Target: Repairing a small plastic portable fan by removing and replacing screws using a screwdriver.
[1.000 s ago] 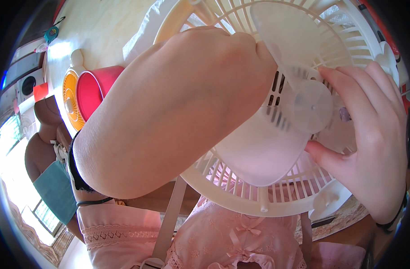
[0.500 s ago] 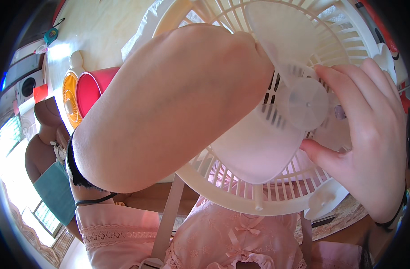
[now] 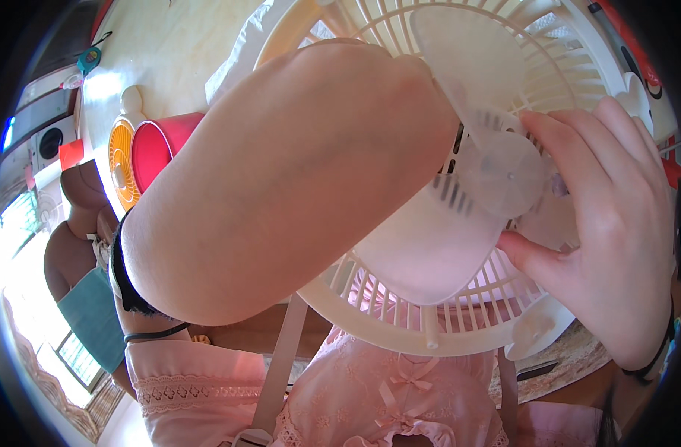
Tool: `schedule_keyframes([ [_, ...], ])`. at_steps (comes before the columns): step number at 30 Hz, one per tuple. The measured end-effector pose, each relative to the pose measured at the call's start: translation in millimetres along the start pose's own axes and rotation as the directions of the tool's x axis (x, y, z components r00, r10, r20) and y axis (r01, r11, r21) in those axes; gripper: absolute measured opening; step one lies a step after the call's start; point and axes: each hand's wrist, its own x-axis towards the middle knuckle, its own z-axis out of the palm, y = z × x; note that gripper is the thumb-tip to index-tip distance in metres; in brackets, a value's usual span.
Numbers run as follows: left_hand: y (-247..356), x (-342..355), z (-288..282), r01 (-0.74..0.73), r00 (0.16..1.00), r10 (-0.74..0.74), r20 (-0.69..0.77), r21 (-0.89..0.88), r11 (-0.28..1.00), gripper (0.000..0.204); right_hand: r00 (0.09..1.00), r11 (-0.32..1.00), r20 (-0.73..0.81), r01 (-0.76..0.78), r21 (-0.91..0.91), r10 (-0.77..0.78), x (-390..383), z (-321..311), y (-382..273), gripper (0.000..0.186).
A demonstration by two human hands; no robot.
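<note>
- Left hand (image 3: 400,93) comes in from the left, fingers hidden.
- Right hand (image 3: 612,190), thumb and fingers spread, curves around the hub's (image 3: 508,175) right side.
- Translucent blades (image 3: 430,257) (at least 2 show) overlie the cream grille (image 3: 385,328).
- Red cup (image 3: 150,153), left, beside an orange fan (image 3: 121,153).

Blade hub (image 3: 511,176): I log it slightly farther left. My right hand (image 3: 616,216): likewise. Vent slots (image 3: 457,141): fewer visible, my left hand (image 3: 311,164) covering more.

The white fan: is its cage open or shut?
Open toward the camera: no bars cover the blades or hub, and the right hand reaches inside the rim.
</note>
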Motion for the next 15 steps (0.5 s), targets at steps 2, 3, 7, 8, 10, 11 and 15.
schedule_keyframes([
  [2, 0.6, 0.4, -1.1, -0.002, 1.000, 0.002, 0.002, -0.003, 1.000, 0.025, 1.000, 1.000, -0.009, 0.017, -0.012, -0.017, 0.4, -0.1, -0.6, 0.065],
  [3, 0.3, 0.0, -1.2, -0.010, 1.000, 0.010, 0.004, -0.016, 1.000, 0.025, 1.000, 1.000, 0.001, 0.007, -0.006, -0.007, 0.4, -0.5, -1.3, 0.065],
  [7, -2.3, -2.5, 0.0, -0.134, 0.990, 0.134, -0.042, 0.009, 0.991, 0.023, 1.000, 1.000, 0.000, 0.002, 0.012, -0.002, -0.6, 1.0, -2.6, 0.066],
  [8, -1.9, -6.0, 4.7, -0.134, 0.990, 0.134, -0.043, 0.009, 0.991, 0.023, 1.000, 1.000, 0.000, 0.003, 0.012, -0.003, -0.8, 0.7, -3.4, 0.066],
  [10, -0.6, -14.4, 17.1, 0.185, 0.983, -0.184, 0.022, -0.077, 0.980, 0.022, 1.000, 1.000, 0.008, -0.003, 0.017, 0.003, -1.7, -0.3, -5.0, 0.067],
  [11, 0.3, -11.4, 12.7, 0.185, 0.983, -0.184, 0.022, -0.077, 0.980, 0.022, 1.000, 1.000, 0.008, -0.003, 0.017, 0.003, -2.0, 0.4, -5.3, 0.067],
  [15, 2.4, -2.4, 0.7, 0.048, 0.991, -0.048, 0.124, 0.003, 0.999, 0.021, 1.000, 0.999, 0.008, -0.001, 0.033, 0.000, -3.8, 1.5, -6.0, 0.068],
])
